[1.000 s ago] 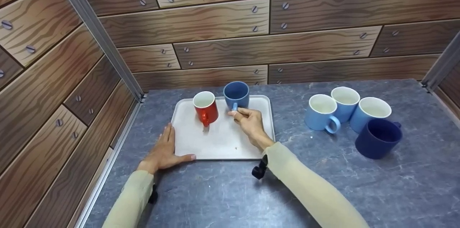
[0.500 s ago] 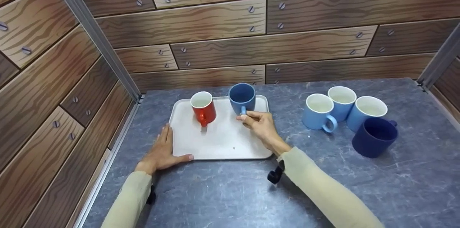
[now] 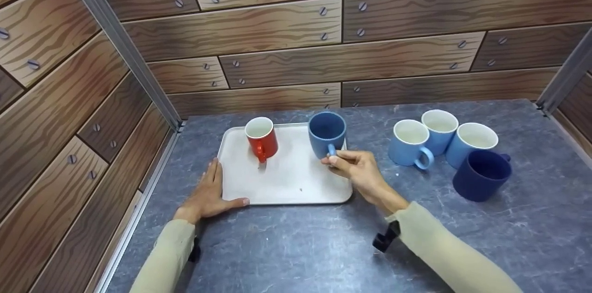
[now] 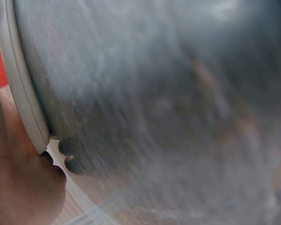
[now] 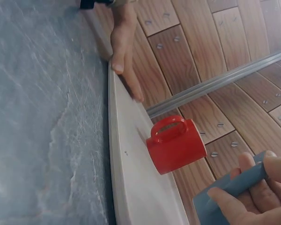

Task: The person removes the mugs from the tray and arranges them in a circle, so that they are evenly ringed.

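My right hand (image 3: 363,177) pinches the handle of a medium-blue mug (image 3: 326,133) at the right part of the white tray (image 3: 282,186). I cannot tell whether the mug's base touches the tray. In the right wrist view the fingers wrap the blue mug's handle (image 5: 241,180). My left hand (image 3: 206,193) lies with straight fingers along the tray's left edge, its thumb at the front left corner. A red mug (image 3: 264,145) with a white inside stands upright on the tray's back left part, handle towards me.
To the right of the tray, three light-blue mugs (image 3: 409,145) with white insides stand grouped on the grey marbled table (image 3: 286,256). Just in front of them is a dark navy mug (image 3: 481,177). Wood-patterned walls (image 3: 277,29) close off the back and left.
My right hand has carried the blue mug to the right and nearer to me, from the tray's back middle to its right side. The left hand and red mug have stayed put.
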`<action>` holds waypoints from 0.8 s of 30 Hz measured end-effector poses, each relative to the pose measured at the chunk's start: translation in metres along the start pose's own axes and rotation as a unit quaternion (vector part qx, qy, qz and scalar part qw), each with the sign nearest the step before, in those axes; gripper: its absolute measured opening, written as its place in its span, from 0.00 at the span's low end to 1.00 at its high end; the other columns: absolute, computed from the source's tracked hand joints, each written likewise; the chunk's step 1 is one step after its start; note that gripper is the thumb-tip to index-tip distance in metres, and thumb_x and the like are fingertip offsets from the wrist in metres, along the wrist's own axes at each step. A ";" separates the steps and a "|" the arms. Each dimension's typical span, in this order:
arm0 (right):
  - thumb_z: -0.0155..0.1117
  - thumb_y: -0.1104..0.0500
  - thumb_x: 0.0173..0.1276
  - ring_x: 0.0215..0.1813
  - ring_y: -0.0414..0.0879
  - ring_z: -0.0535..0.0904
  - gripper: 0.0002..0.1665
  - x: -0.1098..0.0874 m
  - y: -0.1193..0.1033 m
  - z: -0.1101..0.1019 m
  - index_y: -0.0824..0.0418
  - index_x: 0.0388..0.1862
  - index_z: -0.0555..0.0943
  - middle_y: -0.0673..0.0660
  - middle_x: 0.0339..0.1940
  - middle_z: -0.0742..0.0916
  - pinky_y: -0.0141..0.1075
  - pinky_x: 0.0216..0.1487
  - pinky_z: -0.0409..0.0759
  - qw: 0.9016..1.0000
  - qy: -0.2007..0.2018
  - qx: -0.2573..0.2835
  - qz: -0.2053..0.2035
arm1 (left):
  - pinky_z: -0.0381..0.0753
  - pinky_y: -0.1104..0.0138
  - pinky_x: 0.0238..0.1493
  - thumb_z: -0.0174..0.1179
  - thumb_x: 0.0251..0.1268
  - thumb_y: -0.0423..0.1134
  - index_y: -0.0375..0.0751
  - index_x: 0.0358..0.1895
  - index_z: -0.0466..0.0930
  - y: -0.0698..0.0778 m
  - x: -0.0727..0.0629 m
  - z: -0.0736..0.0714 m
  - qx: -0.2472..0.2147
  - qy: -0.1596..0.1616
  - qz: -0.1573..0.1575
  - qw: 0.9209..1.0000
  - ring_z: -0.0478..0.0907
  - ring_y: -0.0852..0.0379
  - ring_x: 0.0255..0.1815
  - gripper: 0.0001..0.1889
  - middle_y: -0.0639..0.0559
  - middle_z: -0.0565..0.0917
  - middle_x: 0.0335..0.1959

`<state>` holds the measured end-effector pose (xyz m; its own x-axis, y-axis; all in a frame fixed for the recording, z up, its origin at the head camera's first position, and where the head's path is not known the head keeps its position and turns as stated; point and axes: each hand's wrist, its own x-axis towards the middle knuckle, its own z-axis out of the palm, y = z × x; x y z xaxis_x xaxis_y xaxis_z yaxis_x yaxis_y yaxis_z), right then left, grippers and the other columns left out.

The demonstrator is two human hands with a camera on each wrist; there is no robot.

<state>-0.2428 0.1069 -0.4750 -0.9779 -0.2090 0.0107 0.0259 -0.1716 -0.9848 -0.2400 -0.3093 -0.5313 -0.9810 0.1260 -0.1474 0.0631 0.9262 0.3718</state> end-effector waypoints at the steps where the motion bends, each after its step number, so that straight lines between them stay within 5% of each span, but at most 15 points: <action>1: 0.67 0.68 0.77 0.52 0.41 0.91 0.22 -0.003 -0.001 -0.003 0.81 0.64 0.79 0.57 0.44 0.95 0.38 0.62 0.87 1.000 -0.006 0.003 -0.002 | 0.40 0.41 0.88 0.66 0.48 0.84 0.32 0.87 0.32 0.000 0.000 0.000 0.001 -0.001 -0.001 1.000 0.33 0.34 0.90 0.80 0.35 0.33 0.90; 24: 0.64 0.69 0.79 0.55 0.43 0.91 0.26 -0.069 -0.003 -0.073 0.89 0.65 0.72 0.55 0.47 0.94 0.38 0.64 0.85 0.996 -0.076 -0.016 -0.050 | 0.40 0.39 0.87 0.67 0.47 0.84 0.32 0.87 0.32 0.001 0.000 0.000 -0.003 0.003 -0.002 1.000 0.33 0.32 0.90 0.80 0.35 0.33 0.90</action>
<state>-0.1911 0.1924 -0.4856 -0.9320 -0.3367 0.1338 -0.0796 -0.1699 -0.9822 -0.2399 -0.3086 -0.5306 -0.9824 0.1193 -0.1436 0.0574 0.9249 0.3759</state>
